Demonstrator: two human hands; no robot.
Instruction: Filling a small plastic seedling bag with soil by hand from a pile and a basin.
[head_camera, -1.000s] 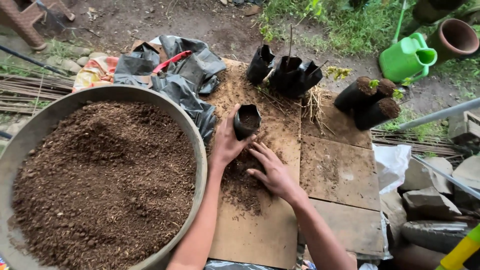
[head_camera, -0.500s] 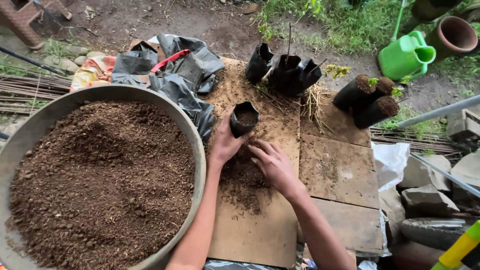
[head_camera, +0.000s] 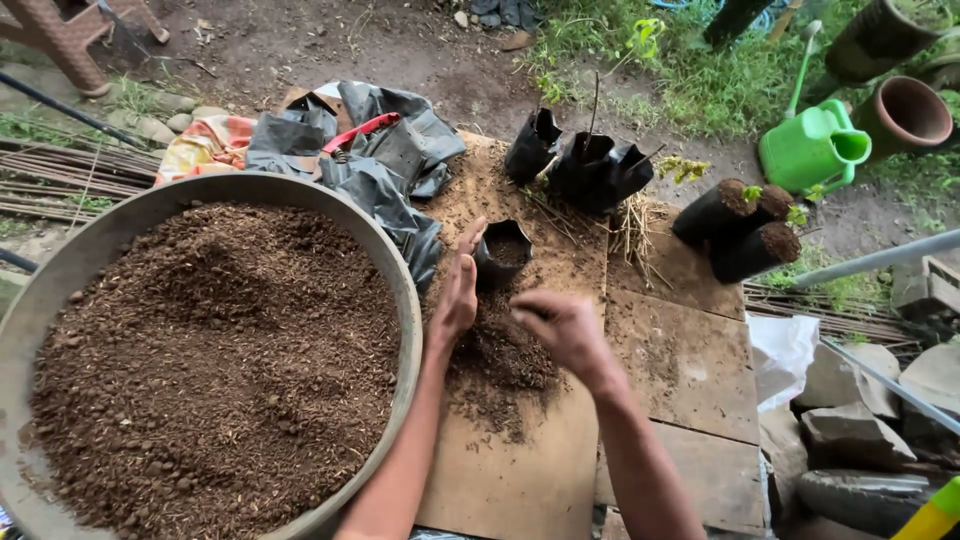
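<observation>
My left hand (head_camera: 458, 290) stands on edge on the wooden board (head_camera: 690, 370), palm and straightened fingers pressed against the near-left side of a small black nursery bag (head_camera: 503, 253); it steadies the bag more than it clasps it. The bag sits upright, mouth open, near the middle of the board, with dark soil showing low inside, so I judge it only partly filled. My right hand (head_camera: 565, 328) hovers just near of the bag, over a loose soil heap (head_camera: 500, 365) spilled on the board, its fingers curled inward as if cupping a pinch of soil; I cannot tell whether anything is actually in it. To the left, the big round basin (head_camera: 405, 290) is heaped with the same brown mix, touching or nearly touching my left forearm. Farther away, two empty-looking black bags (head_camera: 590, 165) stand at the far edge of the board, with crumpled black plastic (head_camera: 385, 160) to their left. To the right lie three filled bags (head_camera: 735, 225), tipped on their sides with soil to the brim and small green sprouts. By my reading, three bags are done, one is in hand and part full, and at least two remain. A green watering can (head_camera: 810, 145) stands on the ground at the far right.
</observation>
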